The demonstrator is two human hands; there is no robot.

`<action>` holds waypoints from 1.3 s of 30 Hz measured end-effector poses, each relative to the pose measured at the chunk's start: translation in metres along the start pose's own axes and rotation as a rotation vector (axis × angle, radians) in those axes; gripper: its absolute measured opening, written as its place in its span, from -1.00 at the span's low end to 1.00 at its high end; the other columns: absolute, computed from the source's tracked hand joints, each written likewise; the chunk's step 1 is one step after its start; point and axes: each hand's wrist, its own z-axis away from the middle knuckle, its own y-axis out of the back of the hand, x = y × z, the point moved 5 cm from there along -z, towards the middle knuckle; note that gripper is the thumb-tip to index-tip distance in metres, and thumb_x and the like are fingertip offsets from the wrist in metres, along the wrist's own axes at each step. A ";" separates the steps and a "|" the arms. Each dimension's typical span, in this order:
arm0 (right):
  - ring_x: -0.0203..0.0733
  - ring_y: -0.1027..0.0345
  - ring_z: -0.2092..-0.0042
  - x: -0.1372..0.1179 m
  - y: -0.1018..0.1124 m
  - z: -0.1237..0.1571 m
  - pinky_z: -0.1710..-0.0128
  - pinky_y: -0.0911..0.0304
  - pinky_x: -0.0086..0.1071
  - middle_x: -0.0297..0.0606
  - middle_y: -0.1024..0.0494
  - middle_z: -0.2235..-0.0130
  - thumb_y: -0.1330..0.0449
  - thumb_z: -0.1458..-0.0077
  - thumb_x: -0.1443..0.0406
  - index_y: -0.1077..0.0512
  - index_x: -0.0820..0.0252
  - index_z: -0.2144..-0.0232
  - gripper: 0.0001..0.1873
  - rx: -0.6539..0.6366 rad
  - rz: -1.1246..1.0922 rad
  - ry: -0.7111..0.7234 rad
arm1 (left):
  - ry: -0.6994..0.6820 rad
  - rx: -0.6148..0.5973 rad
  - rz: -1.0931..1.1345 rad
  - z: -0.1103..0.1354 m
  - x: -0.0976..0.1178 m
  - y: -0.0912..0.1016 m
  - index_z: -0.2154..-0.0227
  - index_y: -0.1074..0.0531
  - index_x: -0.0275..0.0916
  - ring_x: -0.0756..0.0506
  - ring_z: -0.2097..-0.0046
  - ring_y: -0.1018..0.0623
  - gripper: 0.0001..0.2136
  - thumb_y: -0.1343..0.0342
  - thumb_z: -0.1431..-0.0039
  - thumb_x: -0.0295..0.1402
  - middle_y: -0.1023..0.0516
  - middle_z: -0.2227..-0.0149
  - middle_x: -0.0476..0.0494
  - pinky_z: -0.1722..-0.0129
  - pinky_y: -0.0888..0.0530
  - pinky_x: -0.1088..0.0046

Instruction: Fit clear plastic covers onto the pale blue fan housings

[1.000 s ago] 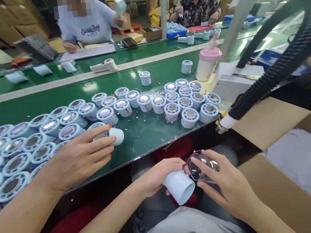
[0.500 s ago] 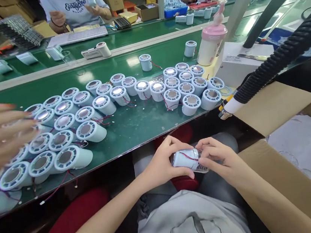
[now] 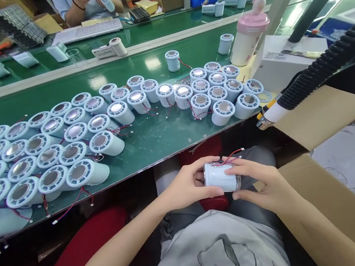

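**Cup turned, wire popped up**

On my feed, cup [image 3: 220, 178] is off the bench's [image 3: 161, 131] near edge. Left hand [image 3: 187, 184] half-curled, gripping one end; right hand [image 3: 262, 179] loosely half-closed on the other. Red wire [image 3: 235, 153] now sticks up above the right fingers; looks untucked.

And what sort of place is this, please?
Most likely a factory assembly line: many alike pale-blue cylinders stand on a long green work surface, and a co-worker across it holds a similar part.
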 end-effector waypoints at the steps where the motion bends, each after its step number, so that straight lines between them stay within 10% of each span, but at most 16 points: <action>1: 0.10 -0.31 -0.18 0.000 0.000 0.003 -0.18 -0.26 -0.04 -0.18 -0.48 -0.13 -0.39 0.03 0.30 -0.53 -0.01 0.09 -0.61 0.011 0.047 0.024 | 0.010 -0.001 -0.012 0.001 0.000 0.000 -0.17 -0.26 -0.16 -0.21 0.03 -0.56 -0.30 -0.38 0.06 -0.29 -0.50 -0.05 -0.27 0.08 -0.52 0.25; 39: -0.30 -0.41 0.36 0.006 -0.017 0.008 0.40 -0.37 -0.48 -0.36 -0.53 0.33 -0.30 -0.11 0.10 -0.38 0.10 0.15 -0.68 -0.075 -0.757 -0.438 | -0.169 -0.083 -0.177 0.017 0.022 -0.004 -0.18 -0.33 -0.05 -0.25 -0.18 -0.43 -0.29 -0.40 0.10 -0.40 -0.42 -0.17 -0.20 -0.16 -0.40 0.19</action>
